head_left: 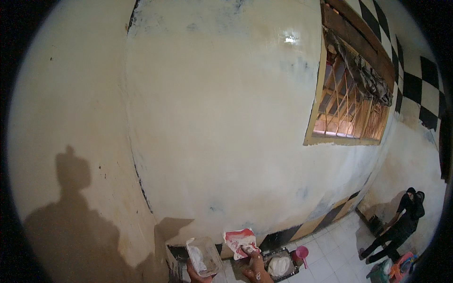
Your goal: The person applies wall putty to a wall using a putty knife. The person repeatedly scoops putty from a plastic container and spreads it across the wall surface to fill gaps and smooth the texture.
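Observation:
At the bottom of the view, my left hand (198, 275) grips a clear plastic container (211, 252) from its near left side. White paste (196, 259) lies inside, mostly along the container's left. My right hand (256, 269), flecked with white, is closed on a flat red scraper (242, 234) smeared with white paste. The scraper is just right of the container and apart from it, in front of the lower wall. Part of my left hand is hidden beneath the container.
A dark tray (295, 270) with a white lump (279, 266) and a pink dipper (302, 253) are on the tiled floor (330, 243) at right. Farther right, a person in dark clothes (401, 228) bends near colourful tubs (404, 266). The patched wall (222, 118) has a barred window (349, 106).

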A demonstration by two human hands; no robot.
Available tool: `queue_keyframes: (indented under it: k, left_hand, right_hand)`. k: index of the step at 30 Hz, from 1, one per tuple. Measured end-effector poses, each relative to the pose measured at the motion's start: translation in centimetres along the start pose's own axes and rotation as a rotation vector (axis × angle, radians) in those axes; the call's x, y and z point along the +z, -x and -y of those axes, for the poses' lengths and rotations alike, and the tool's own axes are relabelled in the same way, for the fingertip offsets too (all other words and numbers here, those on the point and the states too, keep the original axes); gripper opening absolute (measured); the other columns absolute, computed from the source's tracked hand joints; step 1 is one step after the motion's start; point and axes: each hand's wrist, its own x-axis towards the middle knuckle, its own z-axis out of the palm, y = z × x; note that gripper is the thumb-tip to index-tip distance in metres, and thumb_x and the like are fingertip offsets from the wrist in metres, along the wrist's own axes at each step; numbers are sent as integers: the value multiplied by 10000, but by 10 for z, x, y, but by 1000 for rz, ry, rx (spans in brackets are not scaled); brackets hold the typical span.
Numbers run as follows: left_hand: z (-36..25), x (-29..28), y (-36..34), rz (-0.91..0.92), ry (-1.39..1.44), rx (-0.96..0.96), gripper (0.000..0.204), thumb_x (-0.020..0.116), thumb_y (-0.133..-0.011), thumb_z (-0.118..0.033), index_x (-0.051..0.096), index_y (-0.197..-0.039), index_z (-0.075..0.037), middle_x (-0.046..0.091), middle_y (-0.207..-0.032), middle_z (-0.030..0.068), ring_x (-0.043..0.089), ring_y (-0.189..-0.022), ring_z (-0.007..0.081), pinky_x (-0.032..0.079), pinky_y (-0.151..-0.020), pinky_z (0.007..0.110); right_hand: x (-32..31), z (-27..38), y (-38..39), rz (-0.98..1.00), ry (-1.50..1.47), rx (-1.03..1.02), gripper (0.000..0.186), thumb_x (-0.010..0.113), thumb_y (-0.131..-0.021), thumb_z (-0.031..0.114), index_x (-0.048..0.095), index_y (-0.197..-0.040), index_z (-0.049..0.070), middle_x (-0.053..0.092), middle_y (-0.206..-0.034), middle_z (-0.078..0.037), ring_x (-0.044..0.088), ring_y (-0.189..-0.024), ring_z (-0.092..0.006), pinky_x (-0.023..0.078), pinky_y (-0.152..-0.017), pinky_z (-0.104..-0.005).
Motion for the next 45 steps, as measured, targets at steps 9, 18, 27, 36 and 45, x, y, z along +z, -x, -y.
queue_keyframes:
  k: [9,18,27,36,45]
  left_hand:
    - [39,-10,13,84,-228,80,669,430,-822,-609,424,-1366,-220,499,-1327,73,471,-1219,338,379,-981,570]
    - [108,25,36,-3,-165,140,524,450,-903,-504,471,-1289,-150,572,-1155,71,554,-1071,298,465,-908,500]
    - [123,5,55,-7,-117,375,607,414,-862,-581,470,-1330,-200,571,-1232,75,570,-1087,340,475,-855,573]
    - [97,84,105,53,69,367,571,358,-897,-545,461,-1333,-191,551,-1268,73,564,-1100,337,469,-875,577]
    - [31,14,95,-18,-151,493,617,431,-856,-574,452,-1326,-175,544,-1254,63,541,-1101,334,444,-923,554]
  right_hand:
    - [-26,27,1,26,-46,15,243,571,-843,21,543,-1083,43,611,-1059,-106,618,-954,-254,531,-817,-374]
    - [-71,80,-28,166,75,14,270,612,-809,-1,558,-1070,40,627,-1000,-72,631,-891,-214,537,-708,-338]
    - [94,169,-119,466,788,-1010,293,534,-871,50,507,-1155,-16,503,-1236,-191,541,-1109,-339,478,-929,-381]
    - [269,201,-193,490,1825,-2247,388,633,-821,297,529,-1194,275,517,-1195,-212,530,-1077,-401,404,-918,-556]
    - [302,178,-204,337,1945,-2270,483,651,-804,306,479,-1229,156,539,-1145,-188,538,-1066,-378,439,-880,-530]
